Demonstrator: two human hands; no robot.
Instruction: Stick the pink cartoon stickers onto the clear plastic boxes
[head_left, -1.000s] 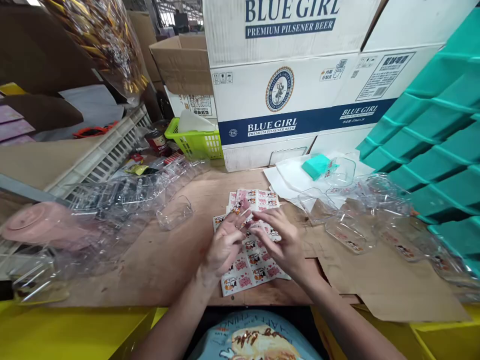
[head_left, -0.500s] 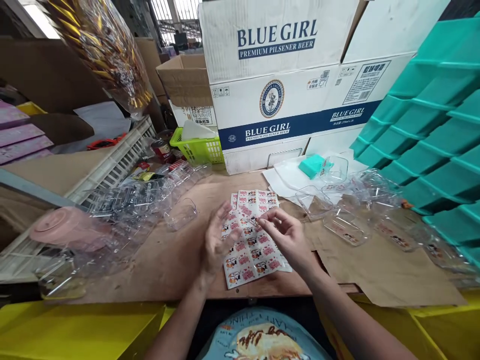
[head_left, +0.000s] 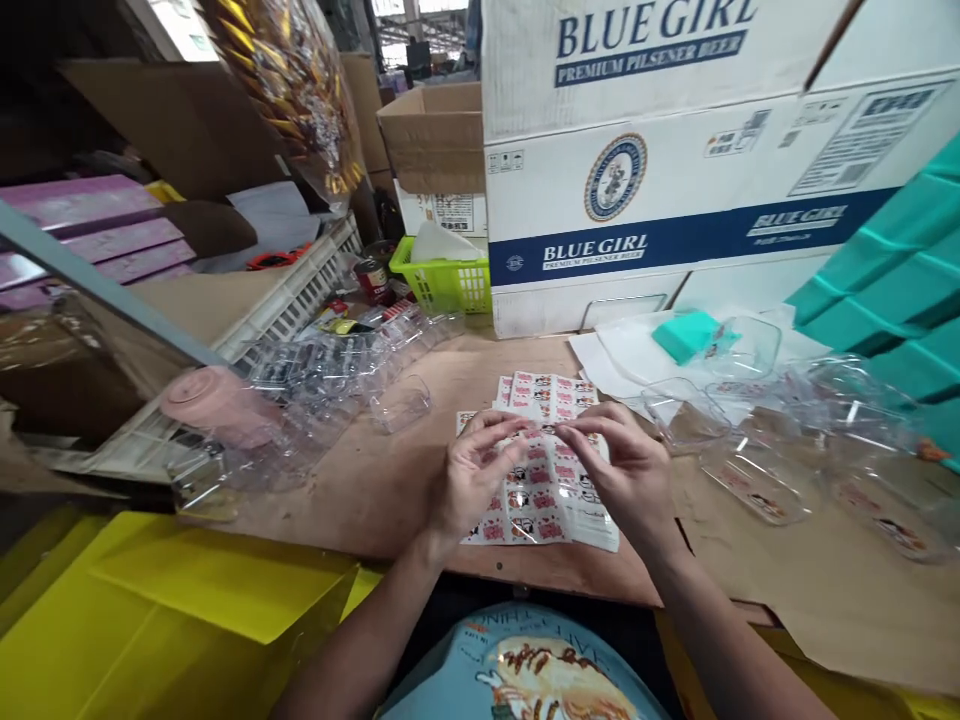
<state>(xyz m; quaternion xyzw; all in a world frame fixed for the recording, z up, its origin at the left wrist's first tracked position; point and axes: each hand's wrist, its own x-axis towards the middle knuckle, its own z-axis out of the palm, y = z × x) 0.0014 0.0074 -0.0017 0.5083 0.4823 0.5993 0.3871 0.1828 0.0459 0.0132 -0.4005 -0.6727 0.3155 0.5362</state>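
Note:
Sheets of cartoon stickers (head_left: pixel 536 500), printed in pink, orange and black, lie overlapping on the wooden table in front of me. Just above them, my right hand (head_left: pixel 626 468) pinches the edge of a small sticker (head_left: pixel 547 430) between thumb and index finger. From the other side, my left hand (head_left: pixel 480 475) meets the same sticker with its thumb and fingertips drawn together. My fingers partly cover the sticker, so its print is hard to make out. To the right, a clear plastic case (head_left: pixel 757 482) carries similar stickers.
More clear cases (head_left: pixel 322 375) are heaped at left by a pink plastic container (head_left: pixel 217 400). White beer cartons (head_left: pixel 600 200) rise behind, beside a green basket (head_left: pixel 450 280). Teal trays (head_left: pixel 892 290) are stacked at right. A yellow bin (head_left: pixel 225 580) stands below the table's front edge.
My left hand has moved in from beside the sheet to the sticker in my right fingers. The view has swung left, shifting the scene rightward.

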